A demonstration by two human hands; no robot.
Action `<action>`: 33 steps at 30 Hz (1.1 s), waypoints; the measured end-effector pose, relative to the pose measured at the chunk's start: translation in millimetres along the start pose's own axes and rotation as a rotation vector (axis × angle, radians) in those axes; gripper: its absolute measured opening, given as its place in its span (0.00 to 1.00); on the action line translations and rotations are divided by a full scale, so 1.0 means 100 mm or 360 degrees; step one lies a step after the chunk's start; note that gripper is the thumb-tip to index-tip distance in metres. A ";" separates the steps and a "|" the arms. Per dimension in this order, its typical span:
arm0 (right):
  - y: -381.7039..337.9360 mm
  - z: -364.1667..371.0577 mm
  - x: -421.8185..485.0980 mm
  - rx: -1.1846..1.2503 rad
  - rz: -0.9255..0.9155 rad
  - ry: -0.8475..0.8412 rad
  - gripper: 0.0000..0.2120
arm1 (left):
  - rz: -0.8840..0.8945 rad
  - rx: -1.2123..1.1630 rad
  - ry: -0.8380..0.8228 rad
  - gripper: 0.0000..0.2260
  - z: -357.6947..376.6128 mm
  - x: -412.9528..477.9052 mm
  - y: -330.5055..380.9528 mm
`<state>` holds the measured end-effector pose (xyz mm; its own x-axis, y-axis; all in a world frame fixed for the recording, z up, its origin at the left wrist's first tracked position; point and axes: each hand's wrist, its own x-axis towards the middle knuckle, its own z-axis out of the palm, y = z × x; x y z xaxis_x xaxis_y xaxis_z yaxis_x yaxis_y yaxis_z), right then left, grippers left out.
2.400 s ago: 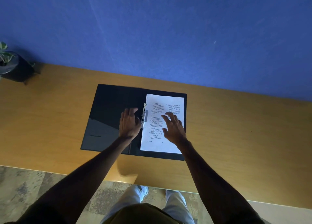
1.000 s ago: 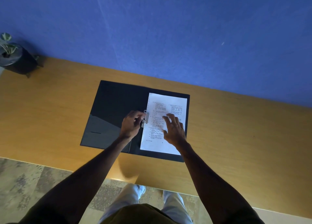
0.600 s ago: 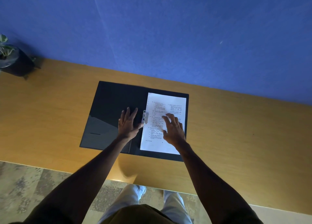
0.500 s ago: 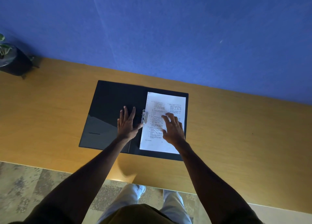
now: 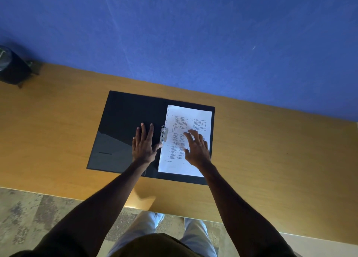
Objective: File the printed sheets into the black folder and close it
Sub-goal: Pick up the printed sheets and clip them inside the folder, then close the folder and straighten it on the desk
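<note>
The black folder (image 5: 124, 125) lies open and flat on the wooden desk. White printed sheets (image 5: 191, 121) rest on its right half, their left edge under the metal clip (image 5: 163, 134) at the spine. My left hand (image 5: 144, 144) lies flat on the folder's left inner cover, fingers spread, thumb pointing toward the clip's lower end. My right hand (image 5: 196, 147) presses down on the lower middle of the sheets with fingers apart.
The desk (image 5: 271, 160) runs along a blue wall (image 5: 193, 34). A dark plant pot (image 5: 11, 69) stands at the desk's far left corner. The desk's near edge is just in front of my legs, with patterned floor (image 5: 29, 218) below.
My left hand, curled at the metal clip a second ago, has opened and slid left onto the inner cover. My right hand has stayed on the sheets.
</note>
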<state>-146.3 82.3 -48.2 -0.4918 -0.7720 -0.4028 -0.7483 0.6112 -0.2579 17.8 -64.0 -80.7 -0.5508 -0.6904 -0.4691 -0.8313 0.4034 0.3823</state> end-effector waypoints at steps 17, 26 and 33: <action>-0.19 -0.04 0.03 -0.0033 0.0040 0.0047 0.30 | -0.0200 -0.0141 0.0241 0.35 -0.36 -0.05 -0.69; -1.15 0.15 0.31 0.0061 -0.0253 0.0021 0.30 | -0.0448 -0.0269 0.0304 0.36 -0.75 0.00 -1.37; -1.73 0.38 0.45 -0.0009 -0.0359 -0.0091 0.30 | -0.0477 -0.0265 0.0291 0.24 -0.96 0.16 -1.55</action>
<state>-22.2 -51.6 -54.8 -0.2858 -0.8776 -0.3848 -0.8388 0.4233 -0.3424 144.8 -195.5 -70.7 -0.2502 -0.8647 -0.4356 -0.9216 0.0747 0.3809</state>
